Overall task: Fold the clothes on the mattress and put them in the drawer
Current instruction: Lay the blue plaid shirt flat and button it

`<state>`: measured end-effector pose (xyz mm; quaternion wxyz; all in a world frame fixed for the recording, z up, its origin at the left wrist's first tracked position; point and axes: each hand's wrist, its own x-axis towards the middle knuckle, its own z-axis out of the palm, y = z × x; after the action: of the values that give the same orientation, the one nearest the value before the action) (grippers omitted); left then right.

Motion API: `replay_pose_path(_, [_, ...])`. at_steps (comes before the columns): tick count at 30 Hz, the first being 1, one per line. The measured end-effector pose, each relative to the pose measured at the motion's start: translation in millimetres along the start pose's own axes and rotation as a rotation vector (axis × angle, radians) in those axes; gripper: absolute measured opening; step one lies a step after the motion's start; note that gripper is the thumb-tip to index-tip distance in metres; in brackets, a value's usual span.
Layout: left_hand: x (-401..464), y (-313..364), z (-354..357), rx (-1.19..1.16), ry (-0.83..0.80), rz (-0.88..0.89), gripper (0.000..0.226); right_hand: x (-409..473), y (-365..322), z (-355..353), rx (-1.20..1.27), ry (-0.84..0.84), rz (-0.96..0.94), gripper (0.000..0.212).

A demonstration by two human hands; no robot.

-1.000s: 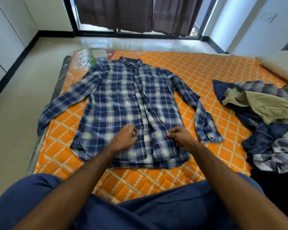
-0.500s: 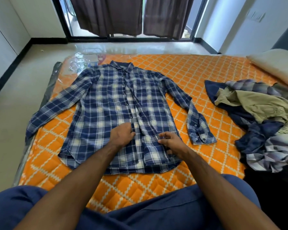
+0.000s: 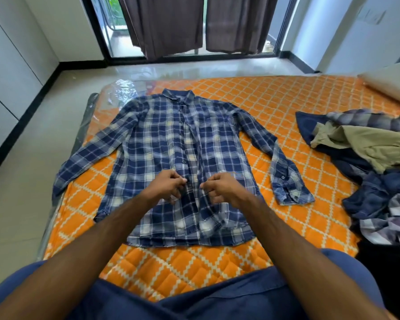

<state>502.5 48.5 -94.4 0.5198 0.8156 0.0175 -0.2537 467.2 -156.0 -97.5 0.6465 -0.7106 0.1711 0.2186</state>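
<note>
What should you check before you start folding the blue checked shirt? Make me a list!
1. Shirt lies flat, front up, on the mattress: ok.
2. Both sleeves spread out to the sides: ok.
3. Front buttoned all the way down: cannot tell; the left hand and right hand are at the button strip, fingers curled.
4. Bottom hem smooth: not ok, it looks rumpled near the right side.
5. Pile of other clothes apart from the shirt: ok.
6. Drawer ready: cannot tell, no drawer shows in the picture.
</note>
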Motion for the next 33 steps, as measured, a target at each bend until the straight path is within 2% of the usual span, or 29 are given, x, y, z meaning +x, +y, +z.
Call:
replay_pose_path(3, [-3.3, -6.9, -2.8, -0.028, -0.002, 0.017, 0.018, 1.1, -4.1, 24.2, -0.036, 0.025, -0.029, 0.013])
replay_pose_path(7, [3.4, -18.0, 1.4, -0.016, -0.032, 0.009, 0.012, 14.9, 1.6, 43.3, -0.092, 0.189, -0.089, 0.025])
replay_pose_path(11, [11.6, -19.8, 1.3, 0.000, -0.083, 0.008, 0.014, 31.7, 10.5, 49.5, -0.234, 0.297, -0.181, 0.015])
replay_pose_path(18, [20.0, -30.6, 7.8, 0.042, -0.064, 0.018, 0.014, 33.6, 30.8, 45.8, -0.272, 0.264, -0.287, 0.010])
replay_pose_path(27, [26.9, -32.6, 16.7, 0.060, -0.031, -0.008, 0.014, 36.4, 44.0, 35.4, -0.075, 0.146, -0.268, 0.013])
replay_pose_path(33, [30.7, -30.4, 11.3, 0.021, -0.057, -0.047, 0.015, 44.0, 49.2, 35.3, -0.112, 0.129, -0.273, 0.013])
